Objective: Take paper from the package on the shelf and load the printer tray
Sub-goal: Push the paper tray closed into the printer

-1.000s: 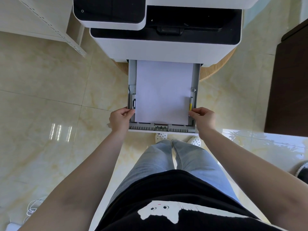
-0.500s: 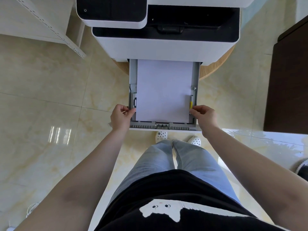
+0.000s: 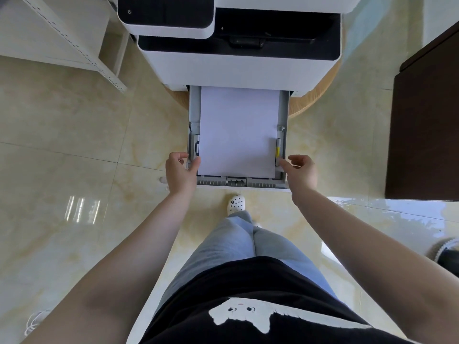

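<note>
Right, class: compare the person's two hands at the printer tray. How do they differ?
The left hand touches the tray at its near left corner, thumb by the paper; the right hand has a fingertip at the yellow-marked guide. The left fingers curl in; the right fingers spread looser. Both are bare, holding nothing, at the tray's near end.

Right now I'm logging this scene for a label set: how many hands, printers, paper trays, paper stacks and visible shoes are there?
Hands: 2, left hand and right hand
Printer: 1
Paper tray: 1
Paper stack: 1
White shoe: 1 clearly visible
Total: 6
</note>
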Available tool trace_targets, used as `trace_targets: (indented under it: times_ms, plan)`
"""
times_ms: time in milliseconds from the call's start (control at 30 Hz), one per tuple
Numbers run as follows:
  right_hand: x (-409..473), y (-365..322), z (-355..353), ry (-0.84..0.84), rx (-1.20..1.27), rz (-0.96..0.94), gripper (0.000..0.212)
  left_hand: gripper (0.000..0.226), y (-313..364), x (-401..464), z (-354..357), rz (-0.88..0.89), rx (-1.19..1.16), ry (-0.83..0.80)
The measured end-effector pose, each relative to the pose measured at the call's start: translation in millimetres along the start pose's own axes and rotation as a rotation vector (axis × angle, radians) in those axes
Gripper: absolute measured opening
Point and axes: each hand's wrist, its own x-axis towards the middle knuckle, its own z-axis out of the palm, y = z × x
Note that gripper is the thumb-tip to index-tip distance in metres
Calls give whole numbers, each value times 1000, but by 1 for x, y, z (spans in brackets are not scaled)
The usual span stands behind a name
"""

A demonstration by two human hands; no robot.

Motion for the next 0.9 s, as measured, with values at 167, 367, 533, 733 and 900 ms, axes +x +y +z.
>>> trace_targets:
  times_ms: [167, 367, 533, 733, 900]
  plan:
    - [-47, 12, -2, -277, 207, 71, 13, 23, 5, -51, -3, 45, -190, -38]
    - [-74, 41, 11, -464, 359, 400, 25, 20, -10, -86, 10, -492, -506, -270]
    - [-63, 43, 25, -382, 582, 521, 23, 21, -12, -69, 22, -710, -699, -263]
    - [-48, 38, 38, -344, 755, 600, 16, 12, -14, -53, 23, -752, -810, -286]
    - [-46, 41, 40, -356, 793, 621, 11, 18, -22, -50, 15, -713, -834, -313]
